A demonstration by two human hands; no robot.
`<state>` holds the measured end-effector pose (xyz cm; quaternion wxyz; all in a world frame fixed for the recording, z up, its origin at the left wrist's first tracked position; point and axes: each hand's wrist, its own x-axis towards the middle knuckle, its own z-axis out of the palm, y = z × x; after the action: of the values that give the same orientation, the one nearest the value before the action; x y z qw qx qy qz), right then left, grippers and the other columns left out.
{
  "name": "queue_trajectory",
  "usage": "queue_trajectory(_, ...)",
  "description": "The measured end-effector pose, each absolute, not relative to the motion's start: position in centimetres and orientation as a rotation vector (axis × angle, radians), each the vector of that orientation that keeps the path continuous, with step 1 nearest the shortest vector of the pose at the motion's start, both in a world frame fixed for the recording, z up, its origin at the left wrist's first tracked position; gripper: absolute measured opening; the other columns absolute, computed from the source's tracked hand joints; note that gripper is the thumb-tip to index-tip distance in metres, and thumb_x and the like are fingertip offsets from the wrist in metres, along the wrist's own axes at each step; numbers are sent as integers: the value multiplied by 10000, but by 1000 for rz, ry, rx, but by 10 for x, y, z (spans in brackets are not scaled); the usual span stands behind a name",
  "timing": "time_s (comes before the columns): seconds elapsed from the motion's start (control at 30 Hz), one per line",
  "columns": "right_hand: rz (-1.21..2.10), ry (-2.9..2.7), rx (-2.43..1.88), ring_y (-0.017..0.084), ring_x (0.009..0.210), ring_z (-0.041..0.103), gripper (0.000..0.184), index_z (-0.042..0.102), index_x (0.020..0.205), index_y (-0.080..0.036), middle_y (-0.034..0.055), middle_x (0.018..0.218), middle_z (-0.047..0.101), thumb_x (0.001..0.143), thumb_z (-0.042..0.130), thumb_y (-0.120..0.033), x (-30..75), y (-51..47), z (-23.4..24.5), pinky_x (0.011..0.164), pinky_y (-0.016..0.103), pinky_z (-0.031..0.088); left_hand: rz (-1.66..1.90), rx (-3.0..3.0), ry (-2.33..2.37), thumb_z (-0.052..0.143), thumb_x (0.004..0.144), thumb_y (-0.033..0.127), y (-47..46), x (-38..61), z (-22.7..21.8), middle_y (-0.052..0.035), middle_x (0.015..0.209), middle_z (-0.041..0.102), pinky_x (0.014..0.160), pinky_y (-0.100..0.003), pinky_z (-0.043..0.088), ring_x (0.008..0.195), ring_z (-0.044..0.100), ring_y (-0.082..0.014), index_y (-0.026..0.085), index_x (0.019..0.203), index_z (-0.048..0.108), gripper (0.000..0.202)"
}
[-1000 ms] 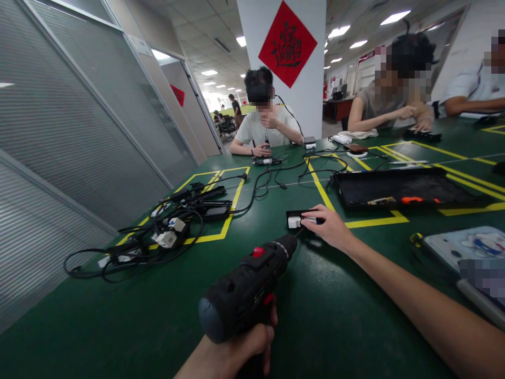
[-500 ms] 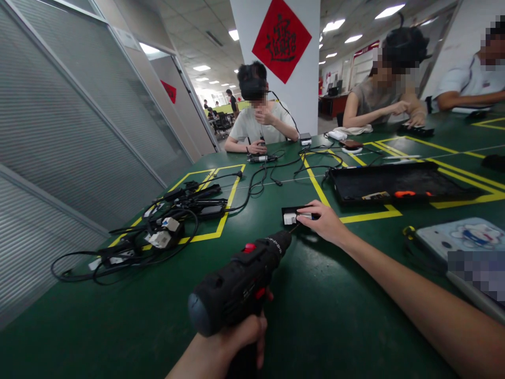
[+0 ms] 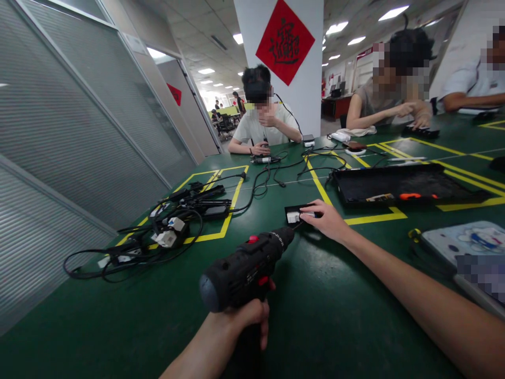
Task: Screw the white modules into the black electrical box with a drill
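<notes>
My left hand (image 3: 242, 321) grips the handle of a black cordless screwdriver (image 3: 244, 268) with a red switch. Its nose points away from me at a small black part with a white block (image 3: 295, 215) lying on the green table (image 3: 118, 326). My right hand (image 3: 329, 221) reaches out along the table and rests its fingers on that small part, holding it down. The tip of the tool sits just below the part, close to my right fingers.
A heap of black cables and adapters (image 3: 165, 231) lies at the left inside yellow floor-tape marks. A black tray (image 3: 398, 184) stands to the right behind my arm. A light tablet-like case (image 3: 461, 242) is at the far right. Three other people sit across the table.
The view shifted slightly. The screwdriver has tilted and stayed pointed at the small part; my right hand has kept its hold on the part.
</notes>
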<state>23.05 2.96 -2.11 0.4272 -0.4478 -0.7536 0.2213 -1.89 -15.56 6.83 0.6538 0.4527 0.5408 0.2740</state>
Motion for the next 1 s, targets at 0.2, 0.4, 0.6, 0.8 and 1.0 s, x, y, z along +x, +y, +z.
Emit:
queue_trajectory(0.2, 520, -1878, -1141, 156, 887, 569, 212, 693, 1040, -233, 29, 1022, 576, 857, 641, -327, 231, 28, -22, 758, 258, 436, 621, 1032, 1214, 500, 798, 209, -155, -18, 66, 26, 635, 534, 608, -311, 397, 564, 512, -138, 119, 1122, 468, 337)
queue_trajectory(0.4, 512, -1891, -1123, 168, 891, 569, 230, 690, 1048, -224, 43, 1035, 573, 861, 632, -346, 232, 31, -25, 758, 267, 439, 609, 1058, 1210, 502, 808, 233, -156, -21, 61, 3, 623, 544, 617, -305, 396, 580, 493, -132, 112, 859, 569, 148)
queue_trajectory(0.6, 527, -1880, -1114, 164, 894, 566, 237, 684, 1060, -231, 38, 1044, 571, 864, 630, -352, 231, 30, -25, 744, 263, 438, 611, 1056, 1211, 503, 798, 212, -155, -19, 65, 12, 616, 548, 619, -303, 401, 570, 505, -136, 116, 971, 549, 203)
queue_trajectory(0.8, 535, -1880, -1131, 160, 860, 571, 230, 691, 1044, -229, 37, 1018, 575, 848, 649, -342, 231, 31, -25, 731, 266, 437, 648, 1027, 1225, 508, 793, 213, -155, -20, 64, 19, 635, 551, 596, -296, 405, 560, 519, -136, 134, 1014, 529, 236)
queue_trajectory(1.0, 562, -1875, -1127, 158, 868, 568, 229, 689, 1048, -226, 36, 1025, 570, 854, 641, -338, 231, 29, -23, 737, 262, 439, 654, 1008, 1202, 519, 788, 210, -155, -20, 63, 22, 629, 544, 613, -300, 406, 561, 518, -134, 127, 1033, 538, 259)
